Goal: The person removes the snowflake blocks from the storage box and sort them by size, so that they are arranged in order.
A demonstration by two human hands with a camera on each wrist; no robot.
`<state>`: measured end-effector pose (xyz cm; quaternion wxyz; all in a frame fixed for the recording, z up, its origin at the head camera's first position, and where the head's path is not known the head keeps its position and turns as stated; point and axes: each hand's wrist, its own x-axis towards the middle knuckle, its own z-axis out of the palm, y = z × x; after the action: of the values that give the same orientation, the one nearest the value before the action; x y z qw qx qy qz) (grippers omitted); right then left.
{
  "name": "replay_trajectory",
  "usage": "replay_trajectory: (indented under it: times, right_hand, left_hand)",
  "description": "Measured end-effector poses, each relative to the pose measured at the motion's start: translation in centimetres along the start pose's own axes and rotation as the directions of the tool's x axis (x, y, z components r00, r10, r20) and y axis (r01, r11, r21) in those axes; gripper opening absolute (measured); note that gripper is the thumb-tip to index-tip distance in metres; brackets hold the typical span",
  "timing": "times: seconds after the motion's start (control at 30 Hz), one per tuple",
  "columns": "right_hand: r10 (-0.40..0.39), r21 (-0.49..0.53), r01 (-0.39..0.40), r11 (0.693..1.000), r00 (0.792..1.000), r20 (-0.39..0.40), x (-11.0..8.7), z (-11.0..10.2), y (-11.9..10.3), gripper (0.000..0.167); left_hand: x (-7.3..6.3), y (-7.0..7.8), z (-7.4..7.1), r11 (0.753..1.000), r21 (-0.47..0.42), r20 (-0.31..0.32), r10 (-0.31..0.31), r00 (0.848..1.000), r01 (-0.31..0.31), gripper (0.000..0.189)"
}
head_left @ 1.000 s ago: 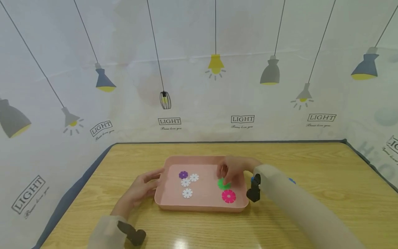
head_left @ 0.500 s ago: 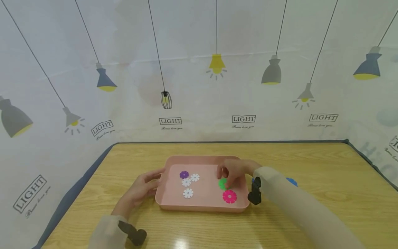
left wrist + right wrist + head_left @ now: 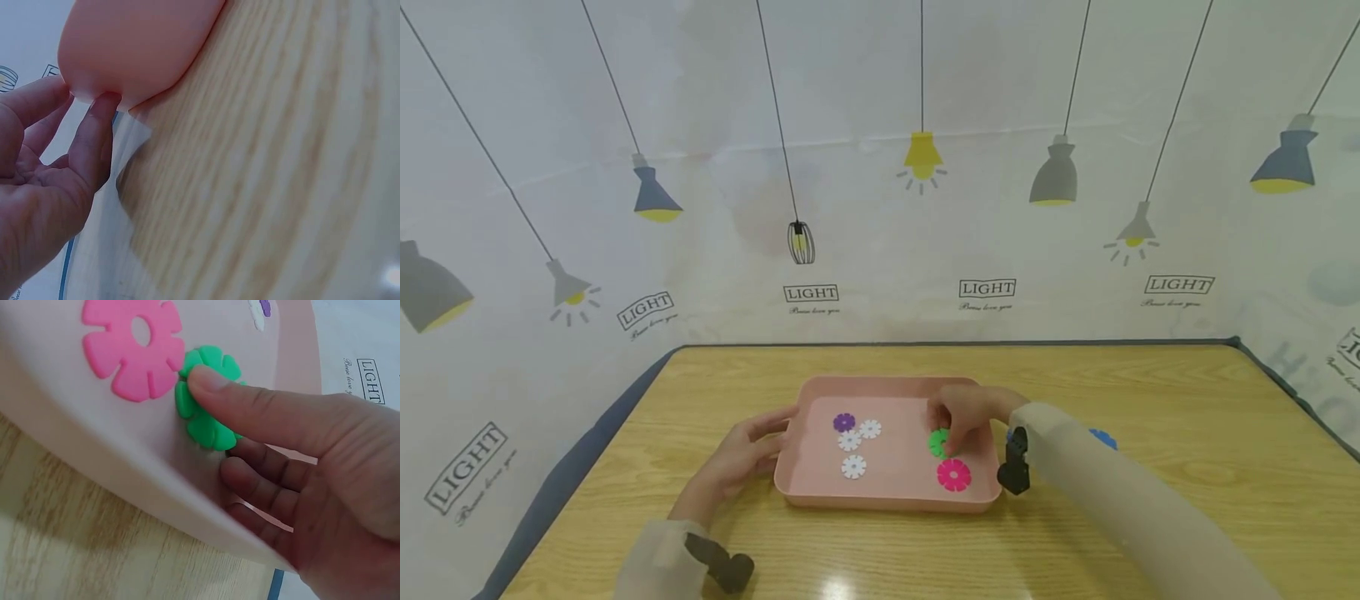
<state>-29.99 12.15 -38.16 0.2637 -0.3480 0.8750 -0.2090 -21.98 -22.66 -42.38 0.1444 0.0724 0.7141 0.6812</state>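
Note:
A shallow pink tray (image 3: 895, 503) lies on the table. At its left end my left hand (image 3: 741, 450) touches the outer wall with thumb and fingertips, the fingers fairly straight. Inside the tray, toward its right end, my right hand (image 3: 966, 414) pinches a green snowflake disc (image 3: 211, 428). In the right wrist view the thumb lies across the disc's face, with the other fingers curled behind it, their tips partly hidden. A pink snowflake disc (image 3: 953, 475) lies flat right beside the green one.
At the tray's left are a purple disc (image 3: 844, 422) and white discs (image 3: 853, 467). Right of the tray, a blue disc (image 3: 1103, 438) shows partly behind the right sleeve (image 3: 1105, 467). A lamp-printed cloth (image 3: 880, 250) stands behind the wooden table (image 3: 820, 550).
The right thumb has shifted slightly down and right over the green disc, showing more of its left side. The left hand and the other discs keep their places.

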Motion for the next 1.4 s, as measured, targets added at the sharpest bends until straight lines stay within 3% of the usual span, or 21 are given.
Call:
replay_trajectory:
  times: [0.13,0.3,0.47,0.63,0.9,1.2,1.4]
  right_hand:
    - [-0.037,0.003,0.037,0.999,0.999,-0.004,0.1,-0.3,0.2,0.026]
    - [-0.136,0.045,0.137,0.99,0.99,-0.04,0.0,-0.6,0.6,0.023]
    - [-0.09,0.08,0.097,0.992,0.992,-0.09,-0.4,-0.9,0.0,0.018]
    - [-0.137,0.056,0.149,0.987,0.975,-0.174,-1.4,-1.8,-0.2,0.019]
    - [-0.136,0.086,0.166,0.982,0.951,-0.277,-5.3,-3.4,1.3,0.02]
    - [0.001,0.173,0.064,0.983,0.936,-0.352,-10.5,-3.6,5.9,0.024]
    - [0.037,0.181,0.038,0.983,0.92,-0.391,-14.3,-2.9,9.5,0.024]
  left_hand:
    - [0.1,-0.1,-0.1,1.0,0.008,0.003,0.005,1.0,-0.005,0.051]
    - [0.1,-0.1,0.0,1.0,0.013,-0.005,-0.004,1.0,0.004,0.05]
    - [0.1,0.1,0.0,0.999,0.028,-0.027,-0.018,0.999,0.019,0.05]
    - [-0.1,0.2,0.0,0.999,0.033,-0.018,-0.008,1.0,0.009,0.05]
    - [0.0,0.0,0.0,1.0,0.023,-0.002,0.003,1.0,-0.003,0.05]
    - [0.1,-0.1,-0.1,1.0,0.014,-0.004,0.006,1.0,-0.006,0.05]
    - [0.1,-0.2,0.0,1.0,-0.007,-0.005,0.009,1.0,-0.009,0.051]
